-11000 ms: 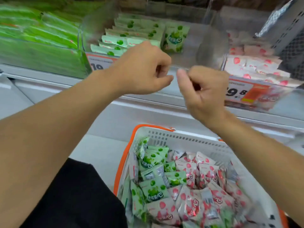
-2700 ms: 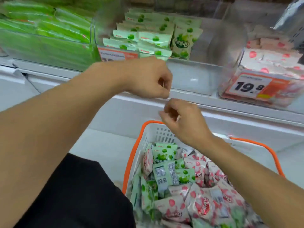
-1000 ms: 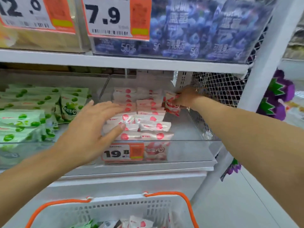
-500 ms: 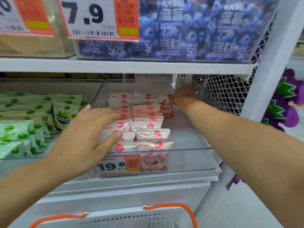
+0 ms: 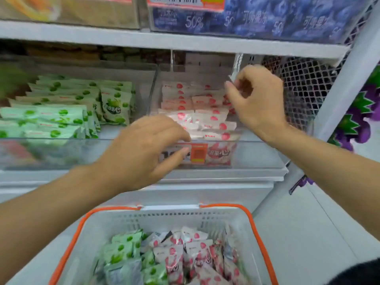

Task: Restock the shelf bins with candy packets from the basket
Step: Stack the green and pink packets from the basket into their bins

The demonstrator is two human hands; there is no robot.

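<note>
Pink candy packets [image 5: 197,118] lie stacked in the clear right-hand bin [image 5: 257,155] on the shelf, mostly flat, their long axes running left to right across the bin; one packet stands upright against the bin's front wall, its printed face turned outward beside the orange price tag [image 5: 197,154]. In the neighbouring bin [image 5: 61,153] to the left, green candy packets [image 5: 61,114] are layered the same way, long sides crosswise, with one packet upright and facing forward at the right end of the pile.

The left hand [image 5: 141,149] reaches forward, palm down, over the front edge of the right-hand bin, fingers loosely extended and slightly spread; it holds nothing, and whether the fingertips touch the packets cannot be told. The right hand [image 5: 257,101] is raised above the back right part of the same bin, wrist bent, fingers curled inward with thumb close to fingertips; whether it pinches anything is unclear through the blur.

Below the shelf sits the white basket [image 5: 164,219] with orange handles, holding a loose jumble of green and pink packets pointing every which way.
</note>
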